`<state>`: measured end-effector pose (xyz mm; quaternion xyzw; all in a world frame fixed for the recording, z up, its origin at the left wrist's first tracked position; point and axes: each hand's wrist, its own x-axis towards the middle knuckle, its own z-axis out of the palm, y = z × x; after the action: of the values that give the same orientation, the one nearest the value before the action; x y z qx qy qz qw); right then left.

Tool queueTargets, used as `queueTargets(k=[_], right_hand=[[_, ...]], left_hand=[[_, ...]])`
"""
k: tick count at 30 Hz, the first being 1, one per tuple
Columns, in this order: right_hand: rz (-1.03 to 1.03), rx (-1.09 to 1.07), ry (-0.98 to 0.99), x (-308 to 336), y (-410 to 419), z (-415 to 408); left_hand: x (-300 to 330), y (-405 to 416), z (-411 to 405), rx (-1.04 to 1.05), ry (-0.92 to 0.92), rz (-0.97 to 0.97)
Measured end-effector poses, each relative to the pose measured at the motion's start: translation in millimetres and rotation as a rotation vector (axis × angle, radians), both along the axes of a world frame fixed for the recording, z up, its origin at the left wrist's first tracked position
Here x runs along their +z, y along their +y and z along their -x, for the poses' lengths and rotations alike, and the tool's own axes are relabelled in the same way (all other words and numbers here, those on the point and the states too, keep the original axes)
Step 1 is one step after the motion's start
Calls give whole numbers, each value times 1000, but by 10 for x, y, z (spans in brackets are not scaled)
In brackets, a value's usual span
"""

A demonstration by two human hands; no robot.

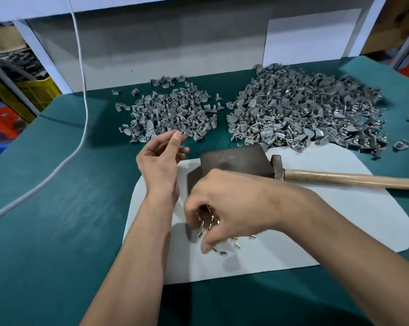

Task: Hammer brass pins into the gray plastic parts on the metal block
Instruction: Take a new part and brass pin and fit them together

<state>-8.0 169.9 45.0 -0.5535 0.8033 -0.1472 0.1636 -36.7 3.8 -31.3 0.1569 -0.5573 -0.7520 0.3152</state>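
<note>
Right hand [224, 203], lower centre: fingers curled down, clutching a bunch of brass pins [208, 218]; more pins loose beneath on the white mat [340, 231]. Left hand [161, 161], centre left, raised: thumb and forefinger pinched together near the smaller pile; whether they hold anything, cannot tell. Metal block [236, 161] on the mat just behind the right hand. Hammer [340, 178] lies beside the block, handle running to right edge. Smaller pile of gray plastic parts [170, 109] upper centre, larger pile [304, 107] upper right, on green table [57, 208]. White cable [81, 102] at left.
</note>
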Motion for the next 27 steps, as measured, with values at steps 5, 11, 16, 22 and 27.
queueTargets(k=[5,11,16,22,27], right_hand=[[-96,-1,-70,-114,79,-45],[-111,-58,-100,-131,184,-60],[-179,-68,-1,-161,217,-172],[-71,-125,144,-75,243,-81],[416,-366,-166,-41,379,102]], left_hand=[[-23,-25,18,-22,38,-58],[-30,-33,26,-39,39,-69],[-17,-22,22,-40,49,-94],[-13,4,12,-61,67,-57],[55,87,-23,-148,152,50]])
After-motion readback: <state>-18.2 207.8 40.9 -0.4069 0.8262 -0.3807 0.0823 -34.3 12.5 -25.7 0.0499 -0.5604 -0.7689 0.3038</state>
